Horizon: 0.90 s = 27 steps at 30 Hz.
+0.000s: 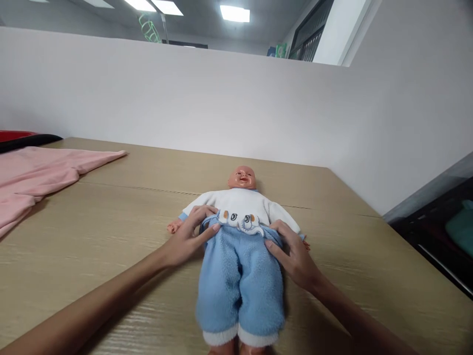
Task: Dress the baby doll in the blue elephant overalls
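Observation:
A baby doll point(242, 178) lies on its back on the table, head away from me and feet toward me. It wears a white top point(240, 199) with an embroidered animal design at its lower edge, and fluffy blue trousers point(221, 281) with white cuffs. My left hand point(192, 234) pinches the waistband on the left side, thumb in front and fingers behind. On the right side, my right hand point(293, 251) grips the waistband in the same way. The top's hem is bunched between both hands.
The doll rests on a wooden table point(148, 305) with a seam across it. Pink cloth point(44, 172) lies at the left, near a red and black object point(22, 139). A white wall point(177, 98) rises behind the table. Dark shelving or a crate point(439, 236) stands at the right.

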### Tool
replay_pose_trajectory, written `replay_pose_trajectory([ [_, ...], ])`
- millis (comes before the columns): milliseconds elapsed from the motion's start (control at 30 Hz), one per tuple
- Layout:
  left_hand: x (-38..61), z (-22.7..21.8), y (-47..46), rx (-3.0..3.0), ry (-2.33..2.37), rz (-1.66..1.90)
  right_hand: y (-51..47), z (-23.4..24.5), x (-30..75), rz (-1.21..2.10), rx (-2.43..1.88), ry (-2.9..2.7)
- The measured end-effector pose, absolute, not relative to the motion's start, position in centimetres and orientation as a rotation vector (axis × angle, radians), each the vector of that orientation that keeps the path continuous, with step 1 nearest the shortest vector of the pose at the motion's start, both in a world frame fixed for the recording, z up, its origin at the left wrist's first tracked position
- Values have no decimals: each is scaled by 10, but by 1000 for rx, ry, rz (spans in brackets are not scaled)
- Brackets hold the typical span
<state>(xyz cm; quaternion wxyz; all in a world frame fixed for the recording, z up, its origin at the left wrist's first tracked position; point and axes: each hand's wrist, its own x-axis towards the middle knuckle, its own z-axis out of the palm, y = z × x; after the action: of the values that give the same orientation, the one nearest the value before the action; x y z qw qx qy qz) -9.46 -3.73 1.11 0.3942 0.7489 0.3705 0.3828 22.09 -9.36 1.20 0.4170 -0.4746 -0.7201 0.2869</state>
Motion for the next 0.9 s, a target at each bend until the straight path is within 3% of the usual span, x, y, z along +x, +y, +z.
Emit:
replay_pose_trajectory([
  [200,-81,-1,0,1591,913,954,-40,16,217,985,-1168,-1573],
  [400,-96,-19,6,1831,1064,839,-40,-19,235,809,-1360,-1621],
  [733,-135,-10,6,1919,876,568,-64,-8,269,1027,-1176,-1844],
  [900,-125,-15,1,1754,861,663,-72,-16,246,1272,-1179,-1385],
])
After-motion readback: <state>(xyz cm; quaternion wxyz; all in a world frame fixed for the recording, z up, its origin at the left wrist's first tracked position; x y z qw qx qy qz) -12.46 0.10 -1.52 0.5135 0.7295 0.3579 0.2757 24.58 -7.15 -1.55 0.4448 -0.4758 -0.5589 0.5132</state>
